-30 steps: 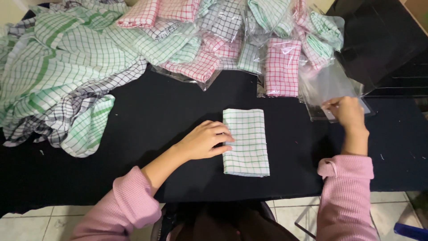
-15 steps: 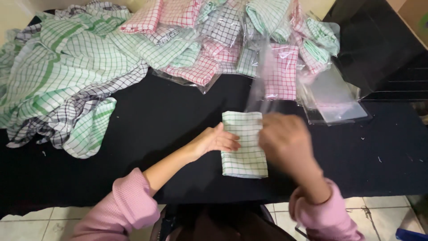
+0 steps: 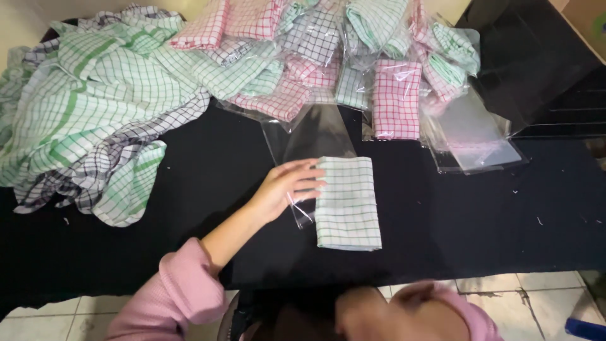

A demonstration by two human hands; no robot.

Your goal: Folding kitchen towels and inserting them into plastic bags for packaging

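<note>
Black cloth covers the table [image 3: 480, 221], where the left hand [image 3: 287, 189] lies flat, fingers spread, on a clear bag [image 3: 315, 142] and folded green-checked towel [image 3: 347, 202] not yet bagged, with bagged towels [image 3: 396, 98] behind, loose towels [image 3: 101, 120] left, the right hand [image 3: 372, 312] blurred, grip unclear.

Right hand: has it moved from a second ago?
Yes. The right hand has pulled back from the stack of clear bags at the table's far right to the near table edge, below the folded green-checked cloth.
</note>
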